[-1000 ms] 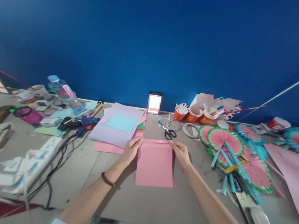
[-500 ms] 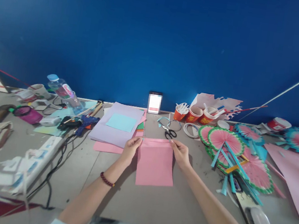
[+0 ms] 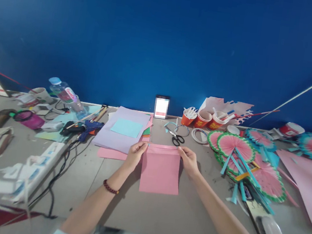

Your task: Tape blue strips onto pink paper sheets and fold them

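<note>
Both hands, left [image 3: 137, 154] and right [image 3: 188, 160], pinched the folded top corners of smooth, squarish pink paper [image 3: 160, 174]; red paper cups [image 3: 202, 120] held pens [image 3: 227, 116].

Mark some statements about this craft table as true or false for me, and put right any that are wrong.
1. The left hand and the right hand hold the pink sheet near its far corners. True.
2. The scissors are standing in a red cup. False: the scissors lie on the table, just beyond the pink sheet.
3. A light blue sheet lies on top of a lilac sheet. True.
4. The beaded bracelet is on the right wrist. False: the beaded bracelet is on the left wrist.
5. The green-edged paper fans lie to the right of the scissors. True.
</note>
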A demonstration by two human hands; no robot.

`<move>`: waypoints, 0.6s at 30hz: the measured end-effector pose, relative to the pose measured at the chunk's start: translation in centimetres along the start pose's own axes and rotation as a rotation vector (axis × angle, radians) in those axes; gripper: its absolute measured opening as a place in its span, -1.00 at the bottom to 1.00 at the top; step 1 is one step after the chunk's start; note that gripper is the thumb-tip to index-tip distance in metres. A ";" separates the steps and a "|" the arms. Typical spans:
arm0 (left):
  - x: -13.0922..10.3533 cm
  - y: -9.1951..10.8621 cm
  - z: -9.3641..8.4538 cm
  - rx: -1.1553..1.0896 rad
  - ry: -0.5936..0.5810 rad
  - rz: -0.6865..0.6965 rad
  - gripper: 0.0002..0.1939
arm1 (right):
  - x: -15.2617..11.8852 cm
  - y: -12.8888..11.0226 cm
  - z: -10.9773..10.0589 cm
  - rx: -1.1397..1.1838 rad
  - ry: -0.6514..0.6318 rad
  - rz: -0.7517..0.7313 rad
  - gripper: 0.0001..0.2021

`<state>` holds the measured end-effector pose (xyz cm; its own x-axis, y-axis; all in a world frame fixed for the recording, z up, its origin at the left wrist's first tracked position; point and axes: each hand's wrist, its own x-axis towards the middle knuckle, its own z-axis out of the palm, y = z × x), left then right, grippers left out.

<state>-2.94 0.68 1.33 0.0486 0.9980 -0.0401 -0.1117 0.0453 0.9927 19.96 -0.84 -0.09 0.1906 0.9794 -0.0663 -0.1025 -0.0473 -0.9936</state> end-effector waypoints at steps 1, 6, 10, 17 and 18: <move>0.0 0.0 0.0 0.019 -0.001 0.015 -0.67 | 0.0 0.0 -0.1 0.000 -0.007 0.004 -0.61; 0.0 0.0 0.0 0.048 -0.009 0.009 -0.64 | 0.1 -0.1 -0.1 0.000 -0.020 0.030 -0.58; 0.0 -0.2 -0.2 0.069 -0.014 0.005 -0.64 | 0.2 0.1 -0.1 0.044 -0.026 0.059 -0.60; -0.7 1.2 0.4 0.177 0.098 0.151 -0.70 | 0.0 -1.0 -0.3 -0.091 0.091 -0.088 -0.62; -1.0 1.5 0.6 0.201 0.175 0.212 -0.72 | -0.3 -1.4 -0.2 -0.144 0.132 -0.166 -0.64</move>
<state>-2.60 -0.27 2.95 -0.1273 0.9775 0.1679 0.0980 -0.1561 0.9829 20.29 -1.07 1.29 0.3196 0.9425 0.0972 0.0790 0.0757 -0.9940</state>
